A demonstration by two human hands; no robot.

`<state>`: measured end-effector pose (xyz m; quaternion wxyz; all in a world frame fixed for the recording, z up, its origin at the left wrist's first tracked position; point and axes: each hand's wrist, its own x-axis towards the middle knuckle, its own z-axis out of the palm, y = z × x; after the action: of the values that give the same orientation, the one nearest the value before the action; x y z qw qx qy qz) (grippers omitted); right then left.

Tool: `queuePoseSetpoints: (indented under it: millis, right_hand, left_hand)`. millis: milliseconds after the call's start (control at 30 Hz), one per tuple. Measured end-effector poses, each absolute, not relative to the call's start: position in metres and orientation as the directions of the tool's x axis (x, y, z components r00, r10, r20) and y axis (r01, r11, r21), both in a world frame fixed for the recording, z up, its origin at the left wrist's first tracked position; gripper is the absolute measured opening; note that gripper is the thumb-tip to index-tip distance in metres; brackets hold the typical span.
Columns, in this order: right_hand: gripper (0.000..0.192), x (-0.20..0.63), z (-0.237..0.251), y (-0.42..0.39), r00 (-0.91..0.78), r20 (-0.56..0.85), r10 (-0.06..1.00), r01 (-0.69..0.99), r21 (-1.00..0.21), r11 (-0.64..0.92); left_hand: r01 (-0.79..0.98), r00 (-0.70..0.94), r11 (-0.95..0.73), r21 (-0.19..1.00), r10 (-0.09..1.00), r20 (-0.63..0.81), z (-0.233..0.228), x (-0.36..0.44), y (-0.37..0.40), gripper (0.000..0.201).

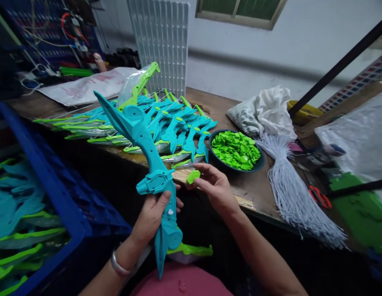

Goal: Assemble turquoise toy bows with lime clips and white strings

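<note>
A teal plastic toy bow (pixel 150 154) with lime-green limb ends stands upright, tilted to the left, in front of me. My left hand (pixel 155 211) is wrapped round its grip, just below the hexagonal recess at its middle. Between the thumb and fingers of my right hand (pixel 217 189) is a small lime-green hexagonal cap (pixel 193 176), held a little to the right of the bow and apart from it. Beyond my right hand, a dark bowl (pixel 261 163) holds many similar green pieces.
Several teal and green bows (pixel 175 123) lie in rows on the table (pixel 209 98). A blue crate (pixel 86 218) with more bows stands at left. White strings (pixel 289 185), a white sack (pixel 261 109) and orange-handled scissors (pixel 318 197) lie at right.
</note>
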<state>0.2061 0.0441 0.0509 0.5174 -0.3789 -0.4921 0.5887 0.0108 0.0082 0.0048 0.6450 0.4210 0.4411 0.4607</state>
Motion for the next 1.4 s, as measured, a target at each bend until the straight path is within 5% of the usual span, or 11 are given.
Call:
queuePoseSetpoints:
  millis: [200, 367, 500, 667, 967, 1200, 1400]
  right_hand:
    - [0.031, 0.190, 0.050, 0.027, -0.205, 0.077, 0.976, -0.314, -0.949, 0.009]
    - [0.032, 0.183, 0.053, 0.018, -0.203, 0.031, 0.979, -0.268, -0.963, -0.025]
    - [0.028, 0.175, 0.053, 0.013, -0.152, 0.292, 0.944, -0.053, -0.956, 0.287]
    - [0.027, 0.171, 0.048, 0.020, -0.185, 0.599, 0.779, 0.243, -0.741, 0.626]
    - [0.024, 0.180, 0.060, 0.013, -0.244, 0.580, 0.777, 0.445, -0.645, 0.621]
    - [0.026, 0.182, 0.070, 0.000, -0.313, 0.607, 0.731, 0.516, -0.537, 0.667]
    - [0.037, 0.190, 0.080, 0.007, -0.294, 0.396, 0.870, 0.306, -0.823, 0.478]
  left_hand:
    - [-0.273, 0.150, 0.222, 0.936, 0.971, -0.187, 0.005, 0.011, 0.002, 0.057]
    - [-0.481, 0.133, 0.224, 0.848, 0.974, -0.182, 0.001, 0.011, -0.002, 0.053]
    - [-0.543, 0.161, 0.177, 0.821, 0.981, -0.105, 0.000, 0.014, -0.005, 0.037]
    - [-0.515, 0.202, 0.143, 0.845, 0.978, -0.043, -0.001, 0.016, -0.008, 0.047]
    - [-0.530, 0.238, 0.155, 0.834, 0.971, -0.029, 0.000, 0.015, -0.014, 0.043]
    - [-0.273, 0.128, 0.042, 0.961, 0.992, -0.007, 0.016, 0.012, -0.012, 0.029]
    - [-0.172, 0.102, 0.053, 0.984, 0.994, -0.035, 0.020, 0.008, -0.013, 0.030]
